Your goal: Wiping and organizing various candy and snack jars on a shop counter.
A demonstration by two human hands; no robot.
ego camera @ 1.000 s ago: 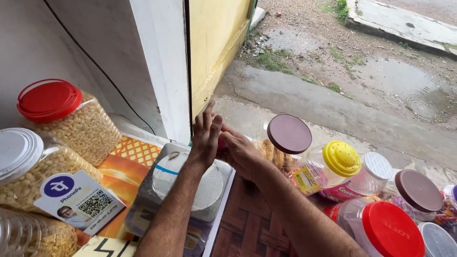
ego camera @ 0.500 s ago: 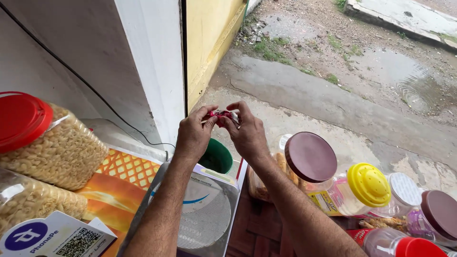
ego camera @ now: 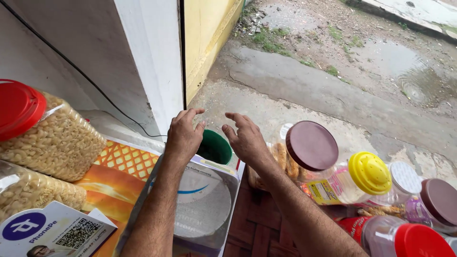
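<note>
A round green plastic container [ego camera: 215, 147] sits at the counter's outer edge, just beyond a clear lidded tub with a white disc [ego camera: 202, 202], and both hands hover over it. The left hand [ego camera: 183, 135] and right hand [ego camera: 243, 138] are empty, fingers spread apart and slightly curled, touching nothing. The step in hand looks like a release over the green container; the next move probably calls for drawing back past the brown-lidded clear jar [ego camera: 309, 147] and yellow-capped bottle [ego camera: 362, 173] without knocking them.

Green cup [ego camera: 216, 147] mostly hidden behind left hand [ego camera: 183, 135]; red-lidded jar [ego camera: 28, 128] cut off left.
</note>
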